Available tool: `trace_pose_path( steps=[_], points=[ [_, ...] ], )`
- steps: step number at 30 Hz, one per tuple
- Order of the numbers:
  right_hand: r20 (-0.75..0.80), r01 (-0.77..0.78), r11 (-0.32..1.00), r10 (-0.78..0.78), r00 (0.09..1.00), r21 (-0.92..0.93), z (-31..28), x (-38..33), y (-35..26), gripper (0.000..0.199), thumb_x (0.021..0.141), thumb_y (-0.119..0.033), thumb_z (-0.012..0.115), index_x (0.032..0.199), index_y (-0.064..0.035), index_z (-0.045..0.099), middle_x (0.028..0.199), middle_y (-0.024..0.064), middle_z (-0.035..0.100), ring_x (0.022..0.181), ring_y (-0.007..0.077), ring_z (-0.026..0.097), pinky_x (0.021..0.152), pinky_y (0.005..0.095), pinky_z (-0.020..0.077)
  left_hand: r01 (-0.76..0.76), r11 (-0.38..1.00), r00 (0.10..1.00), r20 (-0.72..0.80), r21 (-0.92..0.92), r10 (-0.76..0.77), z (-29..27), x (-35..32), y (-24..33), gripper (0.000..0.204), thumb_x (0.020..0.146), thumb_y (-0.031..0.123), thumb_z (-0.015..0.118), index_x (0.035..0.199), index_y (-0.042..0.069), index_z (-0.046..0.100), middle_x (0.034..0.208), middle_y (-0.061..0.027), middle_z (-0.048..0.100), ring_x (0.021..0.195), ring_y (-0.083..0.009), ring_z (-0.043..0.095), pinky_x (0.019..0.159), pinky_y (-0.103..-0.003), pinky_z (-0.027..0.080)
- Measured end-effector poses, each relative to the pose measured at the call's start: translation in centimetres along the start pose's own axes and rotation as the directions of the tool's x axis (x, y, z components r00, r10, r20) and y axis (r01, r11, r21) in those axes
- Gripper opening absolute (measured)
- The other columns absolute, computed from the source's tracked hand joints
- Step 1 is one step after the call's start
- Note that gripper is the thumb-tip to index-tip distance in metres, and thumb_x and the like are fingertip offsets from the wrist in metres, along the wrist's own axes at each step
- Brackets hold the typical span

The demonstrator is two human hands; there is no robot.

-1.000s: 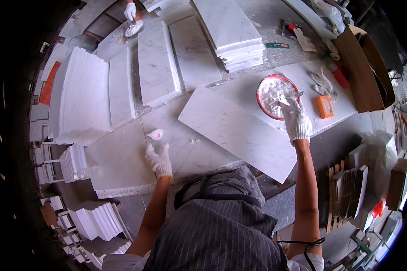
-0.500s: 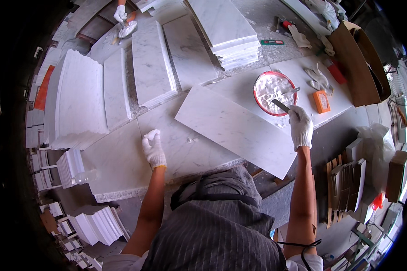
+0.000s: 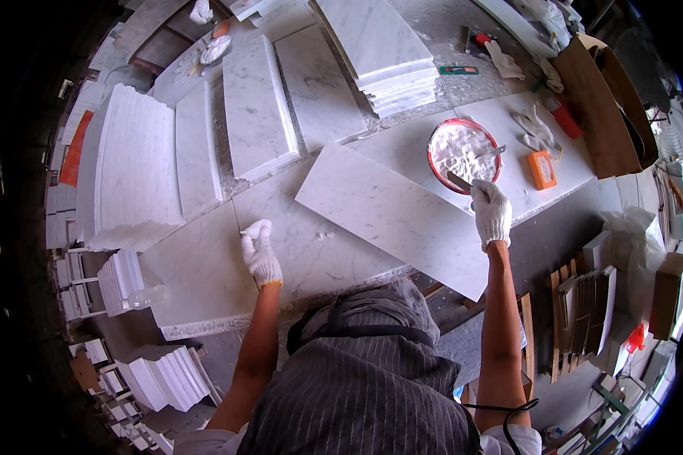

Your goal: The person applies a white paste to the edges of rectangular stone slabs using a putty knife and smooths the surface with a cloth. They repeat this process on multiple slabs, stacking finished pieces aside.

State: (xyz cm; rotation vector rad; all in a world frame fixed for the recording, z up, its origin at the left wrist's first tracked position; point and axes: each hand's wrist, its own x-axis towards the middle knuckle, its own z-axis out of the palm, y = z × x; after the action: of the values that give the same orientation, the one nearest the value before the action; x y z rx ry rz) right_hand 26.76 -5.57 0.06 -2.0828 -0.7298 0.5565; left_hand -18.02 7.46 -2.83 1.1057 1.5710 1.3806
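The person's right hand (image 3: 491, 212), in a white knit glove, is closed on the handle of a flat scraper (image 3: 458, 181) whose blade reaches to the rim of a red-edged bowl (image 3: 463, 152) of white paste. That bowl sits on a pale marble slab on the tabletop (image 3: 205, 280), just beyond the loose white slab (image 3: 395, 216) lying at a slant in front of the person. The left hand (image 3: 260, 250), gloved too, has thumb and fingertips pressed together on something small and pale; I cannot tell what it is. It hovers over the grey-veined slab on the near left.

To load the scraper well, I would judge it best to keep the blade low and flat, drag it through the paste toward the rim, and wipe off the extra there so none drips across the clean stone.

The marble looks smooth and hard, white with faint grey veins, cut in long rectangles. A stack of slabs (image 3: 387, 53) rises behind the bowl, and thin tiles (image 3: 133, 163) stand on edge to the left. The paste looks thick and lumpy. An orange block (image 3: 542, 169) and a spare pair of gloves (image 3: 535, 129) lie right of the bowl.
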Motion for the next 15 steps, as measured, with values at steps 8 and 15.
trace_pose_path(
  steps=[8, 15],
  points=[
    [0.004, -0.071, 0.979, 0.071, 0.997, 0.192, 0.5, 0.0, 0.4, 0.022, 0.092, -0.014, 0.065, 0.108, -0.0017, 0.073, 0.08, 0.0099, 0.07, 0.067, 0.0142, 0.064, 0.066, 0.0311, 0.0504, -0.087, 0.984, 0.994, 0.076, 0.157, 0.075, 0.7, -1.6, 1.7, 0.017, 0.096, 0.005, 0.062, 0.113, -0.001, 0.063, 0.112, -0.0084, 0.069, 0.104, -0.016, 0.065, 0.098, -0.03, 0.052],
    [0.026, -0.116, 0.939, 0.114, 0.993, 0.325, 0.3, -0.6, 0.8, 0.021, 0.093, -0.012, 0.065, 0.109, -0.0011, 0.073, 0.078, 0.0038, 0.068, 0.066, 0.0088, 0.06, 0.061, 0.0264, 0.0482, -0.032, 0.994, 0.99, 0.143, 0.104, 0.017, 3.0, -3.8, 5.2, 0.016, 0.098, 0.006, 0.061, 0.113, -0.002, 0.063, 0.113, -0.0098, 0.068, 0.108, -0.0171, 0.063, 0.101, -0.031, 0.05]
  ],
)
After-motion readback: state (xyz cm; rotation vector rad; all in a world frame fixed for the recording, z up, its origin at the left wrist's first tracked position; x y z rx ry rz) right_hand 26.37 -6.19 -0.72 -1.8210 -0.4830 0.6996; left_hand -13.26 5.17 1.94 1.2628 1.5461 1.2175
